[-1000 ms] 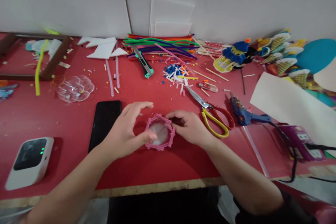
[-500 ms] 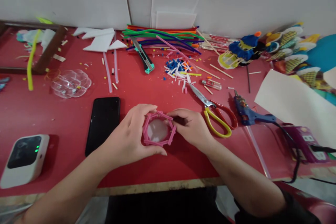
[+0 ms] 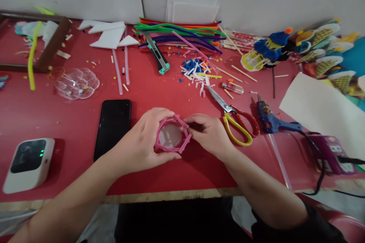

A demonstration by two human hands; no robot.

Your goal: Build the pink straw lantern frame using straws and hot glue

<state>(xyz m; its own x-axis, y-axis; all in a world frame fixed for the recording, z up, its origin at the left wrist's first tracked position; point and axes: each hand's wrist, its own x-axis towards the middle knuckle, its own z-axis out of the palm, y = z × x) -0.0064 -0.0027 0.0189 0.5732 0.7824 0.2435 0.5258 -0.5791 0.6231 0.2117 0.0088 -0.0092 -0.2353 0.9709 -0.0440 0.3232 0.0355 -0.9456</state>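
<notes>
A small pink ring-shaped frame (image 3: 159, 145) made of short sticks, with a pale round base inside, is between my hands just above the red table. My left hand (image 3: 145, 140) curves around its left side, thumb at the near edge and fingers along the far left edge. My right hand (image 3: 209, 134) is pinched at the right rim, thumb and fingertips pressed against the stick ends there. Whether a separate small piece sits in that pinch is hidden. Right of it lie scissors (image 3: 238, 131) with one yellow and one red handle.
Left of my hands lie a black phone (image 3: 112, 127) and a white device (image 3: 30, 165). Cut scraps (image 3: 195, 70), a utility knife (image 3: 156, 56) and colourful pipe cleaners (image 3: 179, 32) are further back. To the right are a blue glue gun (image 3: 275, 121) and a purple power strip (image 3: 327, 152).
The camera view has shifted slightly, so the table items appear a little higher. My hands keep their hold on the pink frame, which is turned slightly.
</notes>
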